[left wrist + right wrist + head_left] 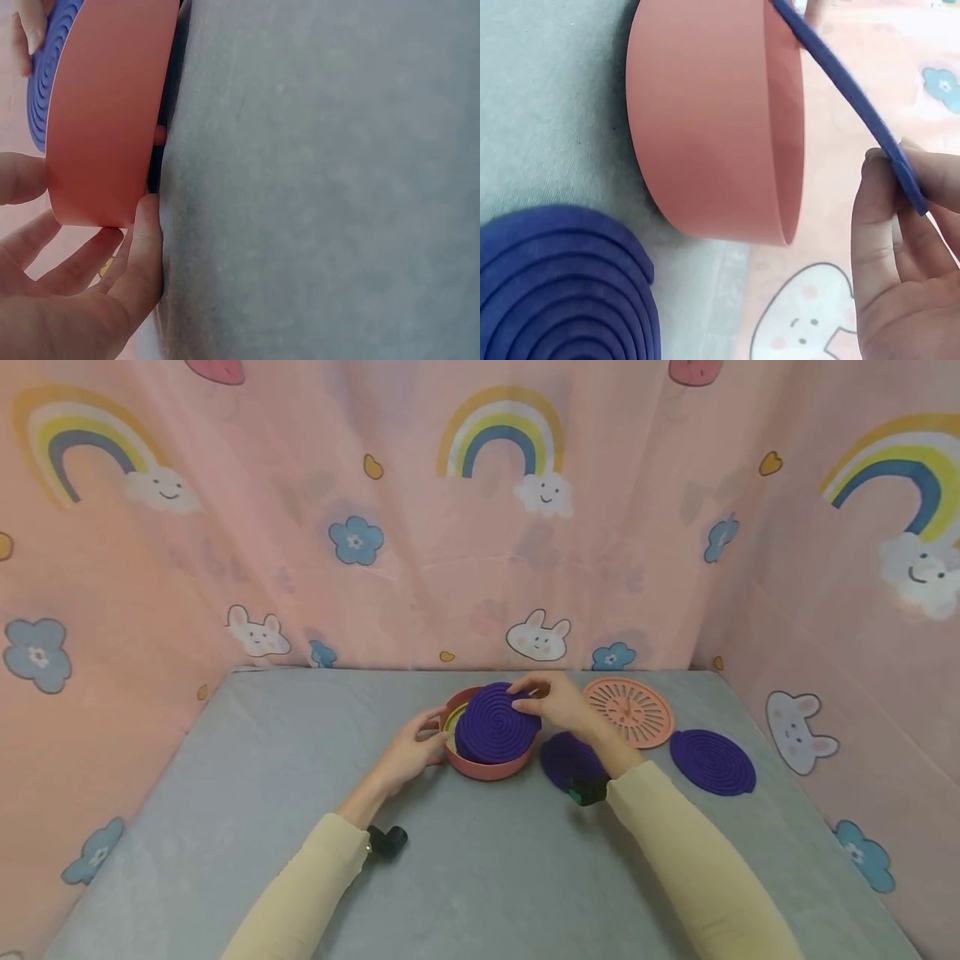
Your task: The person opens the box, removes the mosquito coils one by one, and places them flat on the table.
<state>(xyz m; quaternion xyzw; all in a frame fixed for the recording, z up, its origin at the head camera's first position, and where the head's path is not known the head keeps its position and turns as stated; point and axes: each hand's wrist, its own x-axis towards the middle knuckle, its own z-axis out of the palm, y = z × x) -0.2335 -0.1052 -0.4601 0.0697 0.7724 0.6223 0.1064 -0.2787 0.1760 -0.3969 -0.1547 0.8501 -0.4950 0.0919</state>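
Right grip (557, 700), pinched on mat's (493, 727) edge, slants it over bowl (491, 771) below; left grip (407, 753), spread wider, clasps bowl, likely steadying it.

Pink rainbow-print cloth (442, 527); grey tabletop (480, 860)

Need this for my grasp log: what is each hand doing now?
Left hand: holding the pink container by its side.
Right hand: pinching a purple spiral disc by its edge.
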